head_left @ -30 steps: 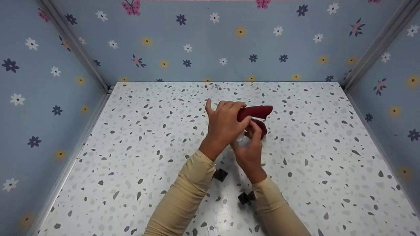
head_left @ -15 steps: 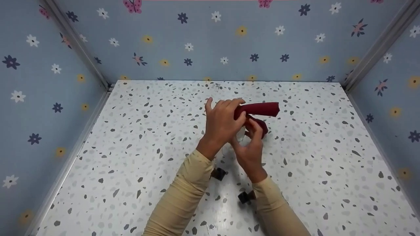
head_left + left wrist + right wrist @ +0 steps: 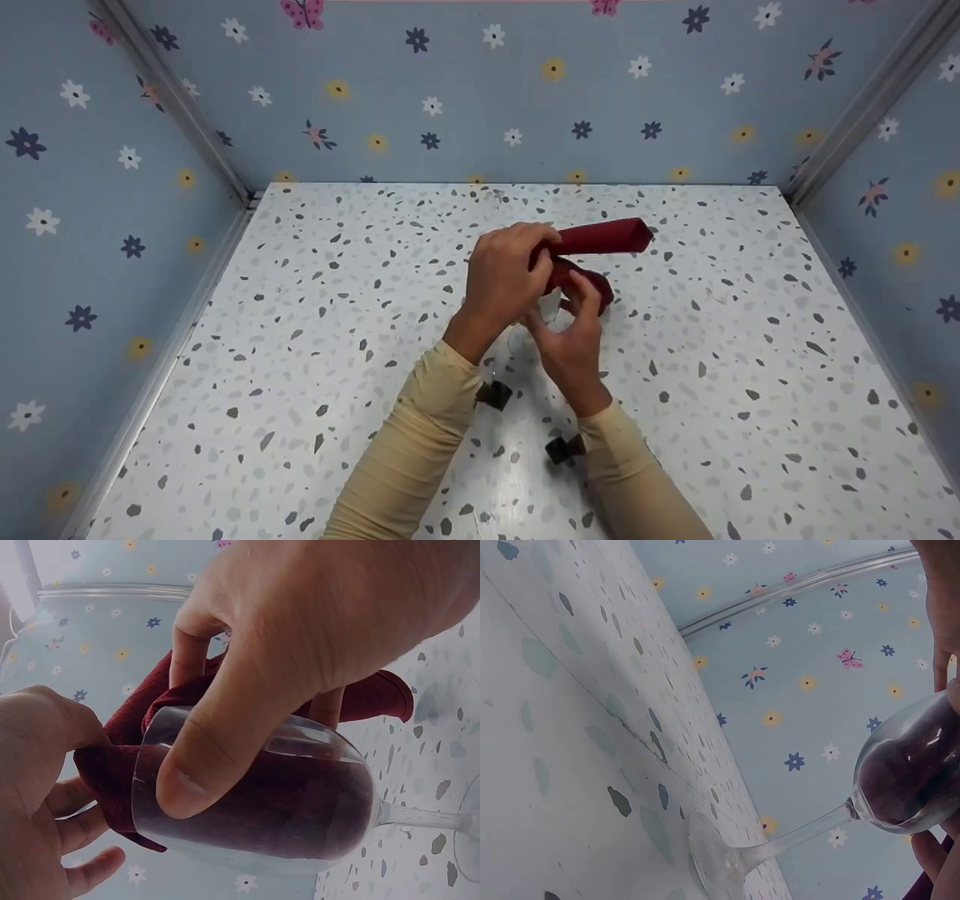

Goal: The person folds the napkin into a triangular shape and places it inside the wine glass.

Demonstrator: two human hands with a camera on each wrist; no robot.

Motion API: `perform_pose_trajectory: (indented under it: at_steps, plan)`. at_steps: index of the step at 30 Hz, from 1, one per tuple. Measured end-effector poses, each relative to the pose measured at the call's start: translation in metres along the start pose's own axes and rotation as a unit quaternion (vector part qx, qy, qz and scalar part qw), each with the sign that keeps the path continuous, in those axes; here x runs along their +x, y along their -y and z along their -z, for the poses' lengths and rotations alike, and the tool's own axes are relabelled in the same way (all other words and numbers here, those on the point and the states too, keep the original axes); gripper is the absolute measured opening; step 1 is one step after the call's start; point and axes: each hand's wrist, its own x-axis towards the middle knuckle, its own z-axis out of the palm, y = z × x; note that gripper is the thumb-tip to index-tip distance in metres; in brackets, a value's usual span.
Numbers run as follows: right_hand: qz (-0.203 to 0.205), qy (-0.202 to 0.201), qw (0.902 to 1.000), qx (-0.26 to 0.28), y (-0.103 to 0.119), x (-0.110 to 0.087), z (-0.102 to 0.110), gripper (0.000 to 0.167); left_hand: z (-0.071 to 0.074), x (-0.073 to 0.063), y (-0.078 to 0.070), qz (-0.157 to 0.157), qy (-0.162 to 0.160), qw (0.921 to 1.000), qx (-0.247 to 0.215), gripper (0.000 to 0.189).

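A clear wine glass [image 3: 550, 309] stands slightly tilted just above the table, its foot [image 3: 718, 859] lowest. My right hand [image 3: 574, 356] grips its bowl, with the thumb [image 3: 214, 739] lying across the outside. Dark red cloth [image 3: 604, 238] fills the inside of the bowl and spills over the rim. My left hand [image 3: 501, 274] pinches this cloth at the mouth of the glass. One rolled end sticks out to the right, while another part [image 3: 598, 289] hangs behind the right fingers. In the head view, my hands cover most of the glass.
The white speckled tabletop [image 3: 315, 390] spreads around both hands. Blue flowered panels [image 3: 465, 90] enclose it at the back and both sides, joined by metal corner strips [image 3: 176, 97]. Small black wrist cameras [image 3: 495, 395] hang below the forearms.
The rolled end of the cloth has swung farther right and away. My left hand has shifted slightly left, and its raised finger has lowered. The right hand stays nearly in place around the glass.
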Motion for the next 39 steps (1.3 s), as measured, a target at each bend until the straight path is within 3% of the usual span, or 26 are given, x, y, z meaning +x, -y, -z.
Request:
perform_pose_trajectory:
  at_steps: [5, 16, 26, 39]
  plan:
    - [-0.004, 0.005, 0.9999, 0.009, -0.012, -0.002, 0.000, 0.075, 0.002, 0.000, 0.002, 0.002, -0.002, 1.0000, -0.003, 0.015]
    - [-0.011, 0.011, 0.9998, 0.016, -0.012, -0.004, 0.000, 0.076, 0.010, -0.002, 0.004, 0.010, 0.016, 0.9995, -0.025, 0.023]
    - [-0.024, 0.004, 0.9997, 0.004, -0.012, -0.004, 0.000, 0.081, 0.011, -0.003, 0.009, 0.010, 0.024, 0.9980, -0.058, 0.041]
    - [-0.008, 0.000, 1.0000, 0.001, -0.014, -0.004, 0.001, 0.076, 0.012, -0.008, 0.017, 0.012, -0.001, 0.9975, -0.070, 0.032]
